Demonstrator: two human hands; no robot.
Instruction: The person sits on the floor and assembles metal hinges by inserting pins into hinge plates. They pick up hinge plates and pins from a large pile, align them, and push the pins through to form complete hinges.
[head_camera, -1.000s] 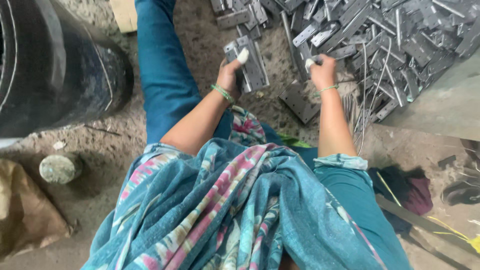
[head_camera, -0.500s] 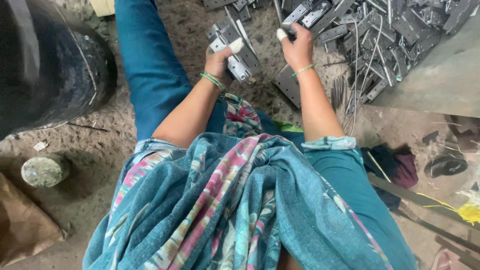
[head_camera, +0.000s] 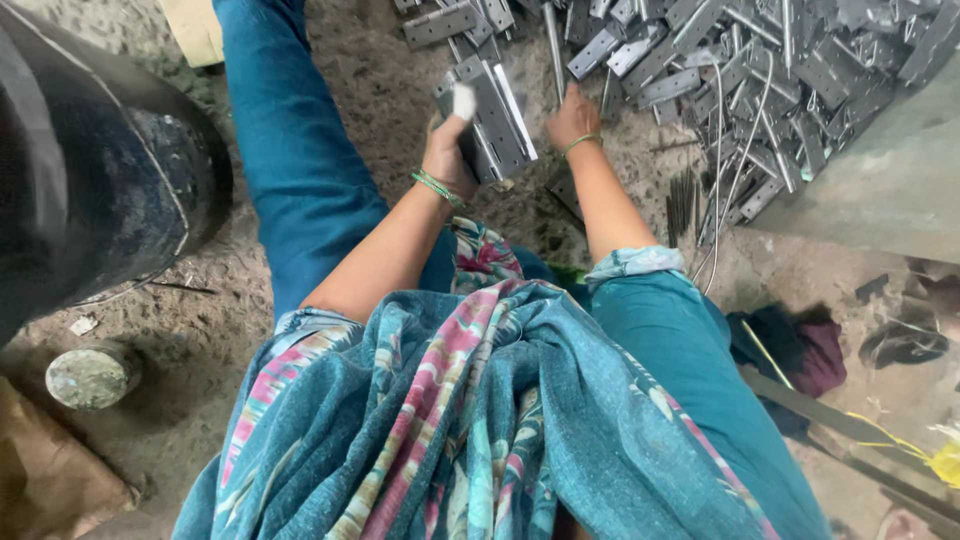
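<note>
A large black rubber tyre (head_camera: 95, 170) stands at my far left on the sandy dirt floor (head_camera: 200, 320), a short grey concrete cylinder (head_camera: 92, 374) lying below it. My left hand (head_camera: 450, 155), thumb wrapped in white tape, is clamped around a stack of flat grey metal hinge plates (head_camera: 495, 115), held upright above the ground between my blue-trousered knees. My right hand (head_camera: 573, 118) reaches down, fingers curled near the loose plates; whether it grips one I cannot tell. A heap of grey metal hinge plates and wire rods (head_camera: 760, 80) spreads to the right.
</note>
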